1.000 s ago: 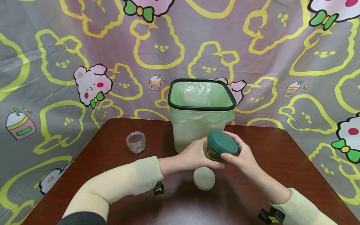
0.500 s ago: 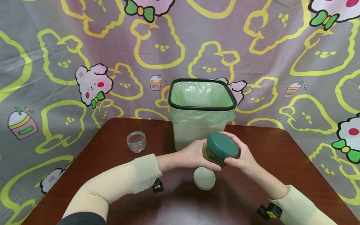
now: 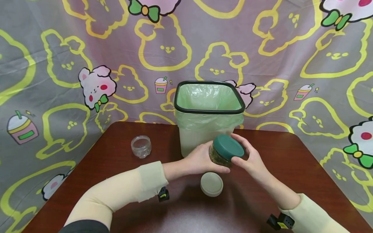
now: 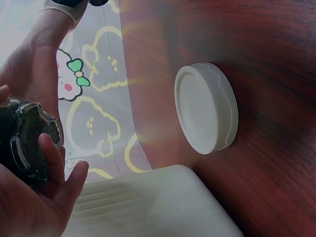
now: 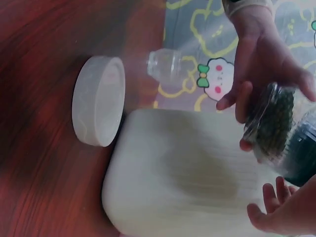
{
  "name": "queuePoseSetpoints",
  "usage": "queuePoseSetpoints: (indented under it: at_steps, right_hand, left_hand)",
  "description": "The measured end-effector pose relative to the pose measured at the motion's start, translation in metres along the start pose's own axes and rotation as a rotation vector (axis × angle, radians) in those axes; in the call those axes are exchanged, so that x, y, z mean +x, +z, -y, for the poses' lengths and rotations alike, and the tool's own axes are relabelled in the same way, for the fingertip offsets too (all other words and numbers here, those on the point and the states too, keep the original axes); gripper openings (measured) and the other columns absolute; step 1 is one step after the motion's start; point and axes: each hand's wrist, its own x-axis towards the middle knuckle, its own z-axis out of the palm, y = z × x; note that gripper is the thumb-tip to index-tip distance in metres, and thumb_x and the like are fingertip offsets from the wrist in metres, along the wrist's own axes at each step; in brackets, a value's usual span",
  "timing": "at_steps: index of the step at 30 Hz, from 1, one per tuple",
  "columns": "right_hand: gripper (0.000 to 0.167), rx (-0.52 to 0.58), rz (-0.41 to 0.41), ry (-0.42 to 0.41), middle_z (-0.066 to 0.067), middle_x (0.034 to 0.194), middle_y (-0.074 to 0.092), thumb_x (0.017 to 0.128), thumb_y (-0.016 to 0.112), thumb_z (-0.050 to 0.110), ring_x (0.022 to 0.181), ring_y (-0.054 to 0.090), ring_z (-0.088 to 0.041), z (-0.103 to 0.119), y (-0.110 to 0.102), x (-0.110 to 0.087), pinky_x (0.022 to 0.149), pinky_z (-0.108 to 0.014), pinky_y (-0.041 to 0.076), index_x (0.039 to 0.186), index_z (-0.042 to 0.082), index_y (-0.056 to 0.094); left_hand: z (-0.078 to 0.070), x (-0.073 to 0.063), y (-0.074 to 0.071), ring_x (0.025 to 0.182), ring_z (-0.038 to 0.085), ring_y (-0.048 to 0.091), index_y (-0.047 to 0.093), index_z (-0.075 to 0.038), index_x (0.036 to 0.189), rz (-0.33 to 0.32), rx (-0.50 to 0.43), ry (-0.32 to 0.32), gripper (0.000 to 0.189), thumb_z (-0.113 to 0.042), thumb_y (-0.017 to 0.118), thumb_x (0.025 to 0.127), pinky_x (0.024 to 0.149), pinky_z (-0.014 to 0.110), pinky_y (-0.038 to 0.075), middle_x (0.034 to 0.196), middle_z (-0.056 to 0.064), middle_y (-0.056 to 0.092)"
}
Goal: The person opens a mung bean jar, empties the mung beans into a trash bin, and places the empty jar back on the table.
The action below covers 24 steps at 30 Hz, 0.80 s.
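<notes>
- One cloth (image 3: 166, 32) printed with bears and rabbits hangs behind; every head-view edge crops it.
- One table (image 3: 285, 152), brown, its near edge cut off.
- One bin (image 3: 189, 137), lined with one green bag (image 3: 208, 121); my left hand and the jar cover its lower front.
- Two hands. My left hand (image 3: 202, 160) curls round the held jar, its fingers mostly hidden behind it from the head view. My right hand (image 3: 250, 158) pinches the green lid between thumb and fingers, most fingertips out of sight.
- Two jars. The held jar (image 3: 216, 157) is tilted in front of the bin, its dark contents hard to make out; the clear jar (image 3: 141, 147) stands left of the bin, blurred from my right wrist.
- Two lids: the green lid (image 3: 228, 147) on the held jar, the pale lid (image 3: 211, 184) on the table below my hands.
</notes>
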Motion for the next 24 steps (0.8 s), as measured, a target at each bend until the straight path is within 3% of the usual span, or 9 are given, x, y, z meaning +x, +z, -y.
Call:
queuePoseSetpoints:
  at_steps: [5,9,14,24]
  right_hand:
    - [0.057,0.009,-0.063,0.048,-0.004,0.121,0.054,0.087,0.066,-0.001,0.105,0.055,-0.01,0.008,0.006,0.0,0.083,-0.019,0.047,0.137,-0.007,0.042]
    - [0.055,0.021,-0.057,0.054,0.001,0.118,0.057,0.086,0.066,-0.002,0.103,0.055,-0.01,0.007,0.005,0.0,0.082,-0.02,0.048,0.136,-0.007,0.043]
    - [0.058,0.049,0.005,0.0,0.002,0.121,0.058,0.085,0.068,0.001,0.106,0.055,-0.012,0.002,0.0,0.0,0.083,-0.022,0.049,0.137,-0.006,0.043]
    - [0.064,0.179,0.199,-0.097,-0.005,0.131,0.054,0.089,0.071,0.021,0.114,0.054,-0.018,-0.01,-0.011,0.005,0.09,-0.029,0.048,0.143,0.004,0.041]
  left_hand:
    - [-0.004,0.0,0.0,0.094,0.004,0.058,0.055,-0.017,0.122,-0.015,0.017,-0.019,0.068,-0.041,0.087,0.067,0.082,0.025,0.048,0.105,-0.012,0.062]
    - [-0.005,0.0,0.001,0.096,0.003,0.058,0.056,-0.016,0.123,-0.009,0.004,0.004,0.068,-0.038,0.088,0.067,0.083,0.024,0.047,0.106,-0.012,0.062]
    - [-0.002,-0.001,-0.002,0.101,0.003,0.057,0.054,-0.017,0.127,0.043,-0.024,0.044,0.07,-0.035,0.088,0.068,0.087,0.025,0.046,0.11,-0.012,0.062]
    - [0.001,0.001,-0.009,0.102,0.003,0.058,0.053,-0.014,0.129,0.153,-0.061,0.131,0.07,-0.027,0.088,0.07,0.089,0.023,0.046,0.112,-0.011,0.062]
